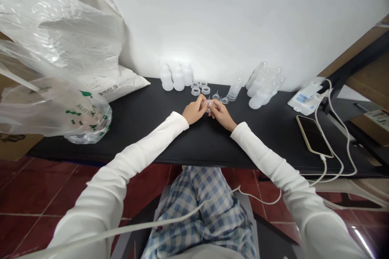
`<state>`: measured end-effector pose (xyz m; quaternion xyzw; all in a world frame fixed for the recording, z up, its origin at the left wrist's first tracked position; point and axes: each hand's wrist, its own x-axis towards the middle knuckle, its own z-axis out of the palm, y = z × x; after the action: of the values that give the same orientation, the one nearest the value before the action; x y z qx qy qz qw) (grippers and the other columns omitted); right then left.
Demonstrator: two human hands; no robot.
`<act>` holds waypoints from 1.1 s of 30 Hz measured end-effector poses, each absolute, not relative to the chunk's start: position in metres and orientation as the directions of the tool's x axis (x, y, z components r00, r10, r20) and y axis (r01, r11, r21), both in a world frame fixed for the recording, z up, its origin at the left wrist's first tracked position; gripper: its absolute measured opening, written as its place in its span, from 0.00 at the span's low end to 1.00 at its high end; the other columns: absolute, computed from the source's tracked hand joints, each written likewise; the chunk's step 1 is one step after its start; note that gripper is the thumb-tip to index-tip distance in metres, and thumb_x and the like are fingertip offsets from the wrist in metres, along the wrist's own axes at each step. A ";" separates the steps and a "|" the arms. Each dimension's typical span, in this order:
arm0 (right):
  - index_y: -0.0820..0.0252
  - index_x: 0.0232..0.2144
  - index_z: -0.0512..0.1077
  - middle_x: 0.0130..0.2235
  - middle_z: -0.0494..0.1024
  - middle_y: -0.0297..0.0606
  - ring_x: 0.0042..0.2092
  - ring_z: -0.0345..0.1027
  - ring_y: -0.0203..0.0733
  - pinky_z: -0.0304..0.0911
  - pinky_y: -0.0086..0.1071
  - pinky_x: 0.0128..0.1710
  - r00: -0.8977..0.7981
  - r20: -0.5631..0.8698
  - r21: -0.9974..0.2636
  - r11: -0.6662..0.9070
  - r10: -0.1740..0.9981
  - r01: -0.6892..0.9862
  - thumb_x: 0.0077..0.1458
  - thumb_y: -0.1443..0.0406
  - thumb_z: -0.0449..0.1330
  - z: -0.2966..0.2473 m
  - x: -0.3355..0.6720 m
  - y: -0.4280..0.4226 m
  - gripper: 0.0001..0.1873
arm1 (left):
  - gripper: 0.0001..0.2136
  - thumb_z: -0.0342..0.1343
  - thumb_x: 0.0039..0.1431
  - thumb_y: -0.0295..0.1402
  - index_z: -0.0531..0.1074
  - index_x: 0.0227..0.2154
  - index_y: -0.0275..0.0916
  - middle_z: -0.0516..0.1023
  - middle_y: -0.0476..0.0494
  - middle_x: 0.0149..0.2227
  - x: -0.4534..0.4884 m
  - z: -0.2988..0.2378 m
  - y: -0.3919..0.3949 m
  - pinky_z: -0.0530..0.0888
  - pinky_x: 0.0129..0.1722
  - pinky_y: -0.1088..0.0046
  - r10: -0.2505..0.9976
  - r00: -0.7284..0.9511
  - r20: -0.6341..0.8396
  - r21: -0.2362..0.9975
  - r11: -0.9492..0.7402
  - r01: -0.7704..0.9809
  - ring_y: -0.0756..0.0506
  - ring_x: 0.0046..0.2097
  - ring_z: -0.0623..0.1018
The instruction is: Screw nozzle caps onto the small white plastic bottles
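My left hand [196, 109] and my right hand [221, 113] meet above the black table, fingers closed round a clear bottle ring [209, 104]. A pointed clear tip, like a teat, seems to rise from it; fingers hide most of the piece. Just beyond lie several loose bottle rings [195, 91]. Clear silicone teats [216, 96] rest close to my right fingertips. Behind these, a leaning stack of clear caps [235, 90] stands to the right. Frosted white bottles [178, 77] stand upright at the back, left of the rings.
More frosted bottles [263, 87] with clear domed tops lean by the wall. At right lie a phone [314, 135] on a white cable and a white device [306, 99]. Large plastic bags [88, 115] crowd the left. A cable [182, 218] crosses above my lap.
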<state>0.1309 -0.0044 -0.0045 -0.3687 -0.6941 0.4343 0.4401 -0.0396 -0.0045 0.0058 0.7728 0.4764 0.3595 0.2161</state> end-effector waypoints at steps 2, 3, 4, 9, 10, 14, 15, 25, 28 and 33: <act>0.58 0.42 0.70 0.25 0.69 0.28 0.25 0.61 0.31 0.60 0.27 0.25 -0.339 0.296 -0.922 0.359 0.893 0.142 0.59 0.41 0.56 -0.004 0.131 -0.006 0.28 | 0.08 0.48 0.66 0.38 0.65 0.42 0.41 0.73 0.51 0.26 -0.041 0.004 -0.003 0.65 0.31 0.73 0.877 0.312 0.365 0.692 -0.480 0.540 0.47 0.27 0.74; 0.58 0.42 0.70 0.26 0.69 0.29 0.25 0.61 0.31 0.60 0.27 0.26 -0.338 0.301 -0.919 0.366 0.892 0.146 0.60 0.41 0.55 -0.004 0.130 -0.006 0.27 | 0.08 0.48 0.66 0.39 0.65 0.42 0.41 0.72 0.52 0.26 -0.042 0.004 -0.003 0.65 0.31 0.73 0.871 0.322 0.372 0.692 -0.491 0.529 0.47 0.27 0.73; 0.58 0.42 0.70 0.26 0.69 0.29 0.26 0.62 0.31 0.61 0.28 0.27 -0.335 0.310 -0.915 0.375 0.890 0.150 0.61 0.41 0.54 -0.004 0.130 -0.007 0.27 | 0.08 0.47 0.66 0.39 0.64 0.42 0.41 0.71 0.52 0.26 -0.042 0.004 -0.002 0.64 0.31 0.73 0.866 0.328 0.377 0.688 -0.499 0.527 0.48 0.26 0.73; 0.58 0.42 0.70 0.33 0.74 0.34 0.28 0.66 0.33 0.66 0.31 0.32 -0.309 0.374 -0.881 0.439 0.874 0.176 0.63 0.44 0.54 -0.005 0.128 -0.008 0.24 | 0.07 0.48 0.65 0.40 0.63 0.38 0.42 0.69 0.52 0.27 -0.043 0.007 -0.004 0.64 0.31 0.73 0.858 0.336 0.389 0.671 -0.513 0.535 0.48 0.27 0.71; 0.58 0.41 0.70 0.34 0.75 0.35 0.29 0.67 0.34 0.66 0.32 0.33 -0.308 0.382 -0.874 0.449 0.871 0.185 0.63 0.45 0.54 -0.006 0.128 -0.008 0.23 | 0.07 0.49 0.65 0.39 0.63 0.37 0.42 0.69 0.52 0.26 -0.043 0.007 -0.004 0.64 0.31 0.74 0.857 0.339 0.387 0.672 -0.514 0.533 0.49 0.27 0.70; 0.58 0.40 0.70 0.34 0.76 0.36 0.29 0.69 0.35 0.67 0.33 0.34 -0.315 0.387 -0.857 0.464 0.867 0.225 0.63 0.46 0.54 -0.008 0.129 -0.007 0.22 | 0.05 0.51 0.63 0.36 0.63 0.35 0.42 0.67 0.53 0.25 -0.041 0.006 -0.004 0.64 0.31 0.75 0.858 0.333 0.391 0.685 -0.513 0.517 0.50 0.26 0.70; 0.58 0.40 0.70 0.34 0.77 0.35 0.30 0.69 0.36 0.67 0.33 0.34 -0.317 0.387 -0.857 0.465 0.866 0.224 0.63 0.46 0.54 -0.008 0.129 -0.007 0.22 | 0.05 0.51 0.62 0.36 0.64 0.35 0.42 0.67 0.53 0.25 -0.040 0.006 -0.004 0.64 0.31 0.75 0.859 0.325 0.394 0.685 -0.511 0.519 0.50 0.27 0.70; 0.58 0.41 0.70 0.33 0.76 0.36 0.30 0.69 0.36 0.68 0.34 0.36 -0.302 0.396 -0.864 0.463 0.867 0.199 0.62 0.44 0.55 -0.004 0.129 -0.009 0.23 | 0.07 0.50 0.64 0.39 0.63 0.38 0.41 0.69 0.53 0.27 -0.041 0.001 -0.002 0.65 0.31 0.74 0.849 0.334 0.409 0.726 -0.525 0.445 0.50 0.27 0.70; 0.57 0.41 0.70 0.34 0.75 0.36 0.31 0.68 0.37 0.68 0.34 0.35 -0.290 0.376 -0.884 0.435 0.880 0.174 0.61 0.43 0.54 -0.005 0.128 -0.009 0.24 | 0.08 0.52 0.63 0.38 0.61 0.40 0.41 0.69 0.54 0.27 -0.043 -0.003 0.002 0.66 0.30 0.75 0.827 0.374 0.419 0.743 -0.549 0.382 0.51 0.27 0.70; 0.56 0.47 0.70 0.39 0.76 0.38 0.35 0.69 0.39 0.68 0.34 0.36 -0.304 0.371 -0.891 0.429 0.878 0.151 0.59 0.43 0.58 -0.007 0.128 -0.008 0.26 | 0.10 0.55 0.60 0.35 0.60 0.40 0.41 0.71 0.53 0.30 -0.043 -0.007 0.007 0.67 0.30 0.76 0.818 0.351 0.456 0.757 -0.564 0.330 0.52 0.27 0.70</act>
<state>0.1282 -0.0077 -0.0065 -0.3641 -0.7064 0.3912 0.4641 -0.0428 0.0071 -0.0067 0.7717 0.3719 0.4316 0.2826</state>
